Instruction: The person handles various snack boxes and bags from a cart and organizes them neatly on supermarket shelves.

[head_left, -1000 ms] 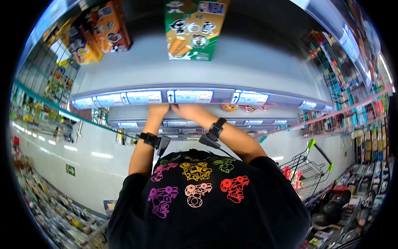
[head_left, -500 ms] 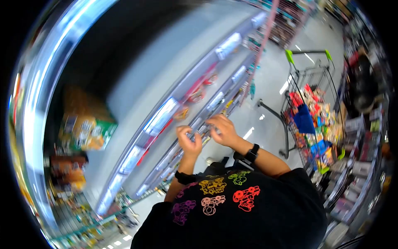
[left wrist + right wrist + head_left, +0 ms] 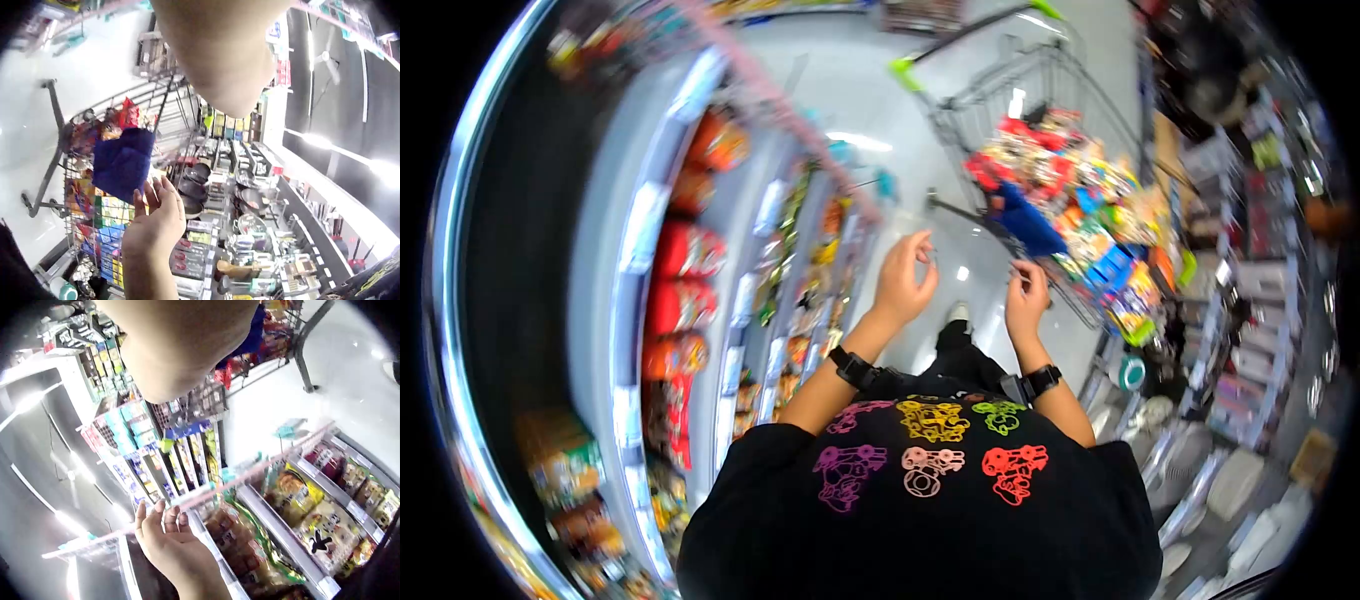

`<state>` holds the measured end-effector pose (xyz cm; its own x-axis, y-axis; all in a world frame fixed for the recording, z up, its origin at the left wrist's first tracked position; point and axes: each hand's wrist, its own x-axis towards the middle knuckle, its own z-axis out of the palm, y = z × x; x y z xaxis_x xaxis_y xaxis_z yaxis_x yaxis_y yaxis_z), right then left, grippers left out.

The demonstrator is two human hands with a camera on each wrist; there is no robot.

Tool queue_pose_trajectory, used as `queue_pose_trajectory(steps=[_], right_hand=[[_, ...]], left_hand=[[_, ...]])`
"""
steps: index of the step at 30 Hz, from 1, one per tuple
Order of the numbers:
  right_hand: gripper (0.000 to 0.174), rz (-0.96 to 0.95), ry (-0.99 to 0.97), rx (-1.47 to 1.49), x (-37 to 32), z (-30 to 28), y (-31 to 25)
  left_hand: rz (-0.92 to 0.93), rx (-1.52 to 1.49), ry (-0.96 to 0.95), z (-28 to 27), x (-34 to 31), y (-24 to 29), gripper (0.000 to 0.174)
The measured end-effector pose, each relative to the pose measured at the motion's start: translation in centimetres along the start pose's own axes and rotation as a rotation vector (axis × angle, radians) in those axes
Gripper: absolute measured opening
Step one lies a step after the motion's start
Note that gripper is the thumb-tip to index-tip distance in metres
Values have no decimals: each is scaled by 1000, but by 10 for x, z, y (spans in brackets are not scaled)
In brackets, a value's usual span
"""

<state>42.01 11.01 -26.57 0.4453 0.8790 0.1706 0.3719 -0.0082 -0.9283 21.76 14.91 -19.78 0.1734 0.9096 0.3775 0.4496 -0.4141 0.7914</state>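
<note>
My left hand (image 3: 902, 285) is in the air in front of my body, fingers loosely curled and nothing in them. To its right my right hand (image 3: 1026, 300) is also raised with bent, relaxed fingers and holds nothing. It is nearest to a wire shopping cart (image 3: 960, 120) full of colourful snack packets (image 3: 1090, 200). A dark blue cloth-like piece (image 3: 125, 164) hangs over the cart's side. In the left wrist view the right hand appears in front of the cart; in the right wrist view the left hand appears beside the shelf.
Shelves with red and orange packets (image 3: 685, 305) run along my left, edged by a pink rail (image 3: 760, 90). Bagged foods (image 3: 325, 531) fill lower tiers. Housewares racks (image 3: 1260, 300) stand on the right. Pale glossy floor (image 3: 840, 60) lies between shelf and cart.
My hands came out from under the shelf edge, drew back and moved apart. My view turned right, so the shelf swung to the left and the cart came nearer the middle.
</note>
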Motion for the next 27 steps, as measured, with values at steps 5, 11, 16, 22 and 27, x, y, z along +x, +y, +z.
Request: queue_pose_trajectory(steps=[5,11,16,22,27], right_hand=[[14,83,174,73,59,-72,19],[13,158,334,-58,72,-126,57],[13,346,383,-83,58,-150,94],[17,554,278,-41,84,-155,140],[32,726,-20,-18,134,-118,188]], left_hand=[[14,-169,-208,88,62,36,44],[-13,-239,-382,165,91,30,32],[-62,-240,-567,227,110,7,24],[-114,228,-748,273,164,-65,25],[-212,730,-1089,283,213,-102,44]])
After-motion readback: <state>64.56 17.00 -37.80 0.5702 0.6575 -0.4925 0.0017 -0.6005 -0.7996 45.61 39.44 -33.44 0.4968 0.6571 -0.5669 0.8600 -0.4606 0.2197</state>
